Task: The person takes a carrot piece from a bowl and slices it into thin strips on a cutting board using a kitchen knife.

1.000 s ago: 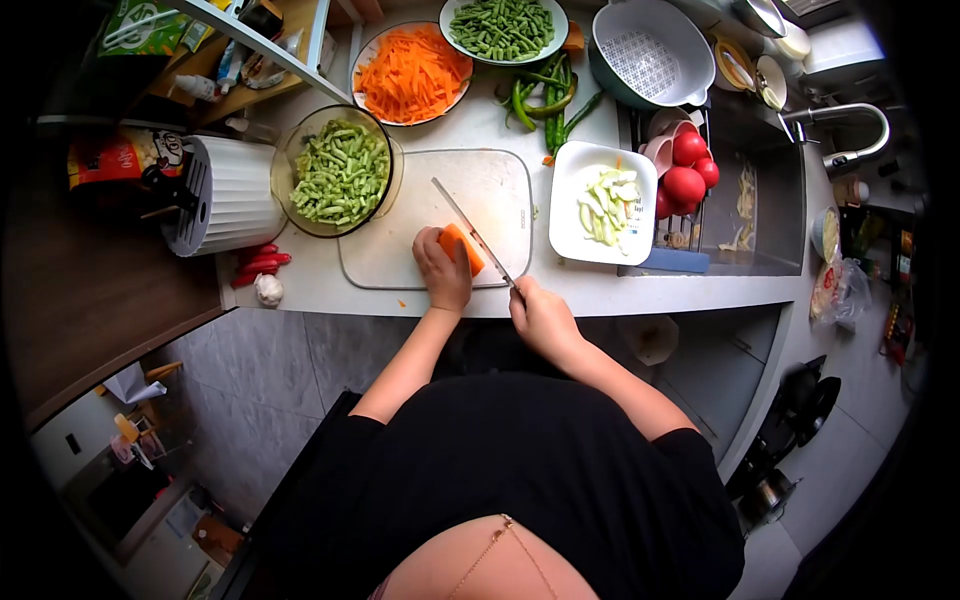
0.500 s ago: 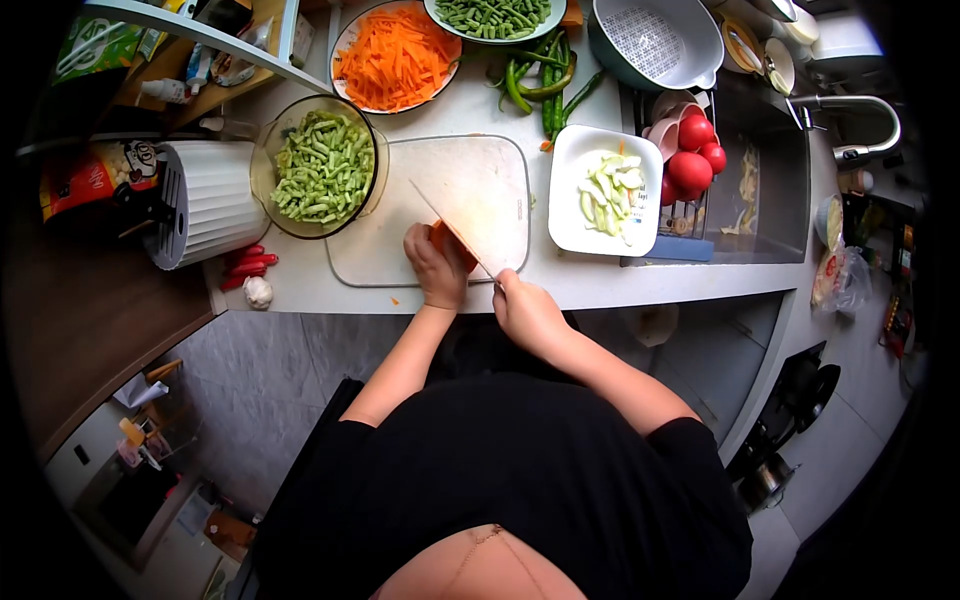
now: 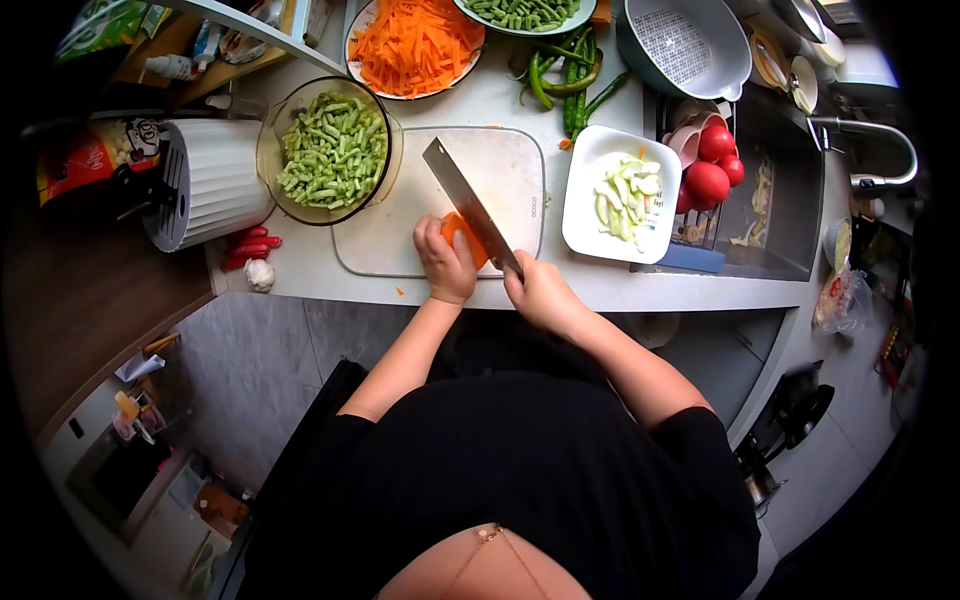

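My left hand (image 3: 447, 264) is closed on an orange piece of carrot (image 3: 463, 238), pressing it on the white cutting board (image 3: 375, 250). My right hand (image 3: 545, 293) grips the handle of a cleaver (image 3: 466, 198), most of the handle hidden by the fingers. The cleaver's blade lies against the right side of the carrot, its broad face tilted up and its tip pointing to the far left. To the left of the board, partly over its edge, stands a glass bowl (image 3: 395, 170) of chopped green beans (image 3: 333, 150).
Shredded carrot (image 3: 415, 45) fills a plate behind the board. Green chili peppers (image 3: 572, 85) lie right of it. A white dish (image 3: 580, 235) holds pale green slices. Tomatoes (image 3: 707, 182) sit by the sink (image 3: 790, 230). Garlic (image 3: 259, 275) and red chilies (image 3: 250, 247) lie at left.
The cleaver has turned from nearly edge-on to showing its broad face. The carrot shows more of its top, and the view has shifted slightly.
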`<state>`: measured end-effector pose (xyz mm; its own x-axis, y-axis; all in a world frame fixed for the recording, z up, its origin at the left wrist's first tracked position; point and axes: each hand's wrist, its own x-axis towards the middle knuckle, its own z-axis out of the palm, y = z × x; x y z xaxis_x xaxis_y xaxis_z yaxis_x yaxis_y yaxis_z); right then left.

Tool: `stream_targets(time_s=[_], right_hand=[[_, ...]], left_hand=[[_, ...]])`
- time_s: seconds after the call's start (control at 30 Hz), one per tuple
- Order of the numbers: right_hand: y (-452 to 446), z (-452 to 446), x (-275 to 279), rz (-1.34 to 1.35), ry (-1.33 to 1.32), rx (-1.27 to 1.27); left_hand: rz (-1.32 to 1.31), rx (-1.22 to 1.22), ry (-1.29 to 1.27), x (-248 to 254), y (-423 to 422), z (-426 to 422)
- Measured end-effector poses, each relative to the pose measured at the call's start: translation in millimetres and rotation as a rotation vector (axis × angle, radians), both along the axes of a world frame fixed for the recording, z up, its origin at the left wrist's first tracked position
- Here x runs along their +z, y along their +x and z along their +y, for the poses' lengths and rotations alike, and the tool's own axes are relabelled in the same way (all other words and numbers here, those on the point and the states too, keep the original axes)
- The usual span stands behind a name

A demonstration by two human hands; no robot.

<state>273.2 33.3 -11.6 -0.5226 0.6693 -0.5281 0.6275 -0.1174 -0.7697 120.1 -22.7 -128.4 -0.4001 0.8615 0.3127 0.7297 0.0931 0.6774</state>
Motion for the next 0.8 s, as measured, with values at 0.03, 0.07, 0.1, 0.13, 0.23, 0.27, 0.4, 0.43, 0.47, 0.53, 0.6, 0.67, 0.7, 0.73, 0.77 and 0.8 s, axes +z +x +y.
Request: stream_targets(time_s=[0.03, 0.07, 0.1, 0.13, 0.23, 0.27, 0.4, 0.43, 0.47, 0.53, 0.6, 0.67, 0.7, 0.73, 0.77, 0.8], right_hand=[[2, 0, -1, 0.017, 0.008, 0.005], [12, -11, -4, -0.033, 0.025, 0.036], [18, -19, 1, -0.043, 0.031, 0.039], [20, -22, 1, -0.059, 0.012, 0.042], [6, -17, -3, -0.068, 0.04, 0.021], [-3, -12, -6, -0.05, 0.073, 0.018], [-4, -12, -9, -0.035, 0.142, 0.043], [8, -24, -8, -0.058, 0.136, 0.072], [18, -35, -11, -0.08, 0.099, 0.041], [14, -32, -13, -0.058, 0.11, 0.029], [2, -21, -23, -0.089, 0.083, 0.043], [-11, -13, -32, -0.051, 0.103, 0.016], [-19, -6, -30, -0.043, 0.114, 0.01], [-22, -4, -30, -0.048, 0.123, 0.007], [-21, -4, -30, -0.065, 0.124, 0.003], [-18, -8, -29, -0.081, 0.12, 0.001]], left_hand=[[0.006, 0.007, -0.002, 0, -2, 3], [0.008, 0.005, 0.011, 0, -5, 5], [0.006, 0.005, 0.02, 1, -5, 7], [-0.006, 0.003, 0.018, 1, -2, 3], [-0.017, 0.005, -0.016, 6, 0, 4], [-0.021, 0.009, -0.021, 8, 0, 4], [-0.019, 0.007, -0.004, 2, 1, 4], [0.0, 0.006, 0.009, 3, 0, 5], [0.017, 0.005, 0.013, 3, -1, 3], [-0.02, 0.022, -0.001, 3, 0, 4], [-0.019, 0.005, 0.013, 8, 1, 3], [0.002, 0.008, 0.012, 2, 3, -1], [0.022, 0.015, 0.021, 3, -1, 3], [0.021, 0.008, 0.022, 4, -1, 3], [0.003, 0.006, 0.023, 3, 1, 3], [-0.014, 0.006, 0.017, 3, 1, 2]])
